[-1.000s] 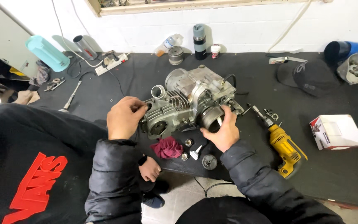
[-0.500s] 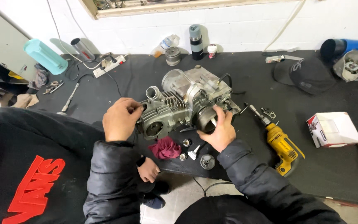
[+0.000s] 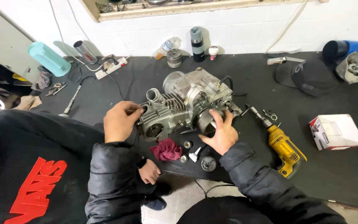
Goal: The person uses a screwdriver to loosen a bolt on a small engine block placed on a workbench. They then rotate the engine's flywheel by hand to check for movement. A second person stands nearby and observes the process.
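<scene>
Both hands (image 3: 123, 120) (image 3: 221, 132) grip the grey engine (image 3: 187, 103).

Colour rundown, roughly left to right. A dull silver-grey cast metal engine block (image 3: 187, 103) is set on a flat black rubber-looking bench mat (image 3: 146, 79). A crumpled dark red rag (image 3: 167, 149) is seen just below it. Bright yellow with a black grip is worn by the chunky power drill (image 3: 284, 149). The small cardboard box (image 3: 336, 132) is done in white with red edging. A pale teal plastic jug (image 3: 48, 59) is spotted at the back, next to a white power strip (image 3: 112, 68). The round-crowned cap (image 3: 309, 76) is plain black. Both puffy jacket sleeves (image 3: 112, 182) are glossy black, and a big red print is carried on the black sweatshirt (image 3: 34, 166).
</scene>
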